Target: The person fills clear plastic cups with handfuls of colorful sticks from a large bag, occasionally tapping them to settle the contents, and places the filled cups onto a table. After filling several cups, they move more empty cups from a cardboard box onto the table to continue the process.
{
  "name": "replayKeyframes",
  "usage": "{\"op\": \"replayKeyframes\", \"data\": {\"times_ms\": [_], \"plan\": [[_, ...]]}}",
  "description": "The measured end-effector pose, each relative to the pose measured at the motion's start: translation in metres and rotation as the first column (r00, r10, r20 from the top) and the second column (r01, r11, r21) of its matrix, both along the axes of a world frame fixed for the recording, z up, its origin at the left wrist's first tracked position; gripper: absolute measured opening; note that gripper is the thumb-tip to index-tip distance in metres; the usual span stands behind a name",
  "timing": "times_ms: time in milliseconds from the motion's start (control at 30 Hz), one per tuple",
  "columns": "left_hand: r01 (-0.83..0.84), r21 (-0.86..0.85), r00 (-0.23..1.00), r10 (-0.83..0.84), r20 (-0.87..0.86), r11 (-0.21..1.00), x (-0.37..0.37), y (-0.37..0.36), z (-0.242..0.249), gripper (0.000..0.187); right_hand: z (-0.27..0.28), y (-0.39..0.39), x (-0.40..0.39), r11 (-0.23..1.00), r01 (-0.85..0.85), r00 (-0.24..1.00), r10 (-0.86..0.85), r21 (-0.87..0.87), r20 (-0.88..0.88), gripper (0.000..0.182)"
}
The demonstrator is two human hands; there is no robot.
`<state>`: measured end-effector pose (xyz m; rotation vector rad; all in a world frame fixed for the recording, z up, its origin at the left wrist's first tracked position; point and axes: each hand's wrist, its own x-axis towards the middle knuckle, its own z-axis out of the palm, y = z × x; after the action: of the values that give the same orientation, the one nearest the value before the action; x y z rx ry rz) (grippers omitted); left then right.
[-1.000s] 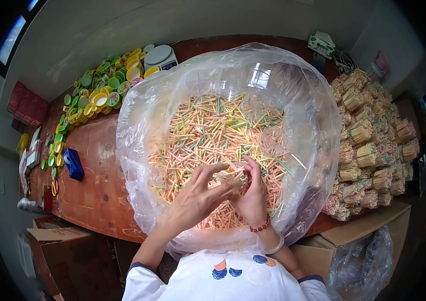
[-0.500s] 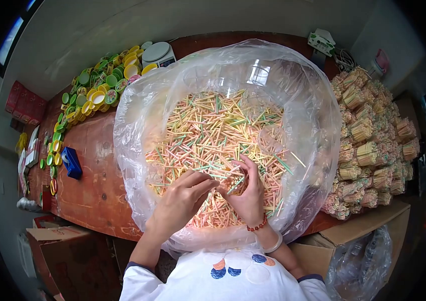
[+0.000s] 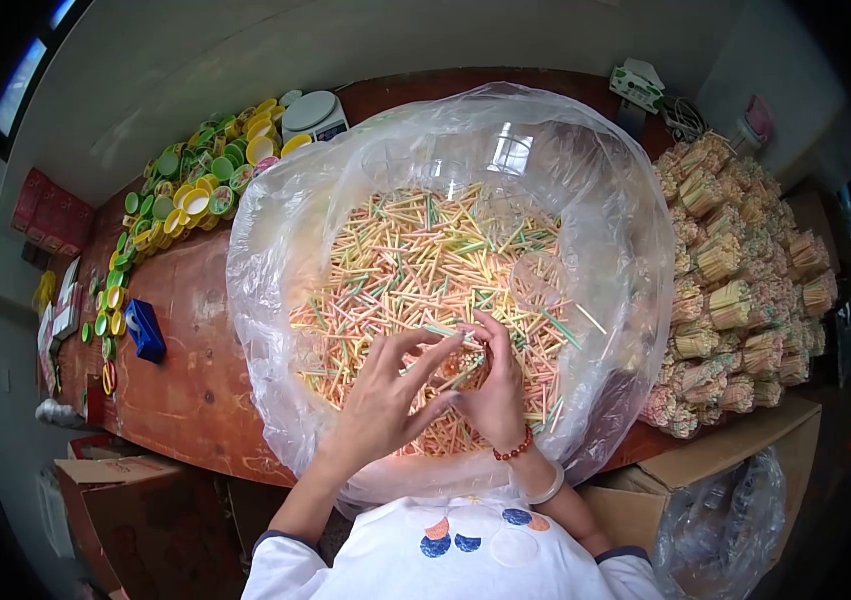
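Many short pastel sticks (image 3: 405, 245), pink, yellow and green, lie loose inside a large clear plastic bag (image 3: 280, 230) with its mouth spread wide. Over the near part of the pile, my right hand (image 3: 495, 390) curls around a bunch of sticks (image 3: 465, 370) whose ends show between thumb and fingers. My left hand (image 3: 385, 395) is beside it, its fingers apart and its fingertips at the bunch. A beaded red bracelet (image 3: 513, 446) circles my right wrist.
Bundled sticks (image 3: 730, 305) are heaped at the right. Green and yellow round containers (image 3: 185, 195), a scale (image 3: 310, 112) and a blue object (image 3: 144, 330) stand on the red-brown table (image 3: 185, 370) at the left. Cardboard boxes (image 3: 160, 520) are below the table edge.
My left hand has opened from a pinch, its fingers spreading and reaching right over the bunch. My right hand stays in nearly the same place, curled around the sticks.
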<state>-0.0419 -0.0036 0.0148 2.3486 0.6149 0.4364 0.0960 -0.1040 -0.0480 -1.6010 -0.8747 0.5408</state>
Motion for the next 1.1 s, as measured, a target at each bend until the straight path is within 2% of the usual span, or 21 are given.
{"op": "replayKeyframes", "data": {"times_ms": [67,100,167,200,267,300,333,367,400,433,467,500,567,633,667,700,833,900,1000,1033,1100], "plan": [[0.242,0.303,0.970,-0.230,-0.074,0.922,0.005,-0.004,-0.004,0.059,-0.002,-0.005,0.002,0.999,-0.035,0.999,0.035,-0.012,0.010,0.093],[0.313,0.323,0.949,-0.277,-0.152,0.893,0.008,-0.002,-0.029,0.061,-0.005,-0.006,0.003,0.999,-0.054,0.996,0.054,0.000,0.068,0.093],[0.285,0.371,0.958,-0.246,-0.150,0.884,0.017,0.000,-0.035,0.060,-0.011,-0.005,0.004,0.995,-0.096,0.979,0.088,0.031,0.183,0.094],[0.268,0.415,0.963,-0.224,-0.152,0.870,0.023,0.002,-0.032,0.061,-0.011,-0.007,0.004,0.993,-0.118,0.941,0.104,0.024,0.321,0.094],[0.274,0.395,0.960,-0.230,-0.158,0.877,0.026,0.007,-0.022,0.061,-0.009,-0.011,-0.003,0.999,-0.054,0.952,0.052,-0.001,0.301,0.093],[0.210,0.262,0.977,-0.207,-0.040,0.942,0.027,0.013,-0.015,0.060,-0.003,-0.011,-0.005,0.999,0.010,0.957,-0.001,-0.031,0.289,0.093],[0.157,0.116,0.983,-0.166,0.074,0.981,0.027,0.018,-0.011,0.061,0.009,-0.008,-0.006,0.997,0.065,0.959,-0.073,0.037,0.273,0.087],[0.058,0.112,0.994,-0.068,0.082,0.992,0.027,0.022,-0.010,0.052,0.013,-0.011,-0.006,0.997,0.066,0.959,-0.074,0.038,0.274,0.087],[0.059,0.112,0.994,-0.068,0.082,0.992,0.024,0.028,-0.012,0.052,0.016,-0.015,-0.006,0.995,0.078,0.946,-0.091,0.053,0.312,0.081],[0.065,-0.054,0.997,-0.063,0.046,0.996,0.020,0.035,-0.017,0.043,0.021,-0.017,-0.006,0.994,0.089,0.930,-0.108,0.070,0.350,0.076],[0.063,-0.218,0.998,-0.063,0.009,0.974,0.019,0.040,-0.019,0.035,0.027,-0.018,-0.004,0.989,0.115,0.876,-0.143,0.089,0.461,0.053],[0.053,-0.107,0.989,-0.037,0.146,0.993,0.022,0.038,-0.019,0.023,0.025,-0.018,-0.003,0.989,0.114,0.877,-0.143,0.089,0.459,0.053],[0.029,-0.142,0.991,-0.010,0.134,0.989,0.020,0.036,-0.016,0.024,0.019,-0.021,-0.001,0.990,0.040,0.878,-0.100,0.138,0.469,0.031],[0.003,-0.179,0.992,0.020,0.127,0.984,0.018,0.035,-0.015,0.026,0.026,-0.019,0.002,0.988,0.075,0.889,-0.128,0.136,0.439,0.025],[0.004,-0.119,0.989,0.014,0.148,0.993,0.016,0.035,-0.016,0.027,0.029,-0.018,0.004,0.984,0.111,0.899,-0.158,0.136,0.408,0.020],[0.003,-0.059,0.986,0.007,0.168,0.998,0.015,0.035,-0.016,0.028,0.029,-0.017,0.007,0.985,0.108,0.899,-0.154,0.133,0.410,0.020],[0.046,-0.127,0.977,-0.018,0.211,0.991,0.014,0.021,-0.008,0.024,0.027,-0.021,0.017,0.985,0.162,0.893,-0.168,0.051,0.418,0.016],[0.081,0.015,0.978,-0.082,0.193,0.997,0.013,0.017,-0.006,0.021,0.028,-0.022,0.020,0.993,0.094,0.925,-0.111,0.066,0.362,0.017],[0.156,0.165,0.979,-0.175,0.106,0.974,0.007,0.015,0.003,0.023,0.031,-0.021,0.021,0.998,0.046,0.914,-0.057,0.039,0.401,0.022],[0.155,0.163,0.979,-0.173,0.107,0.974,0.004,0.014,0.010,0.023,0.032,-0.020,0.022,0.998,0.044,0.914,-0.056,0.038,0.401,0.022],[0.218,0.205,0.976,-0.212,-0.048,0.954,-0.001,0.012,0.025,0.027,0.036,-0.018,0.024,0.998,0.044,0.961,-0.053,0.039,0.271,0.028]]}}
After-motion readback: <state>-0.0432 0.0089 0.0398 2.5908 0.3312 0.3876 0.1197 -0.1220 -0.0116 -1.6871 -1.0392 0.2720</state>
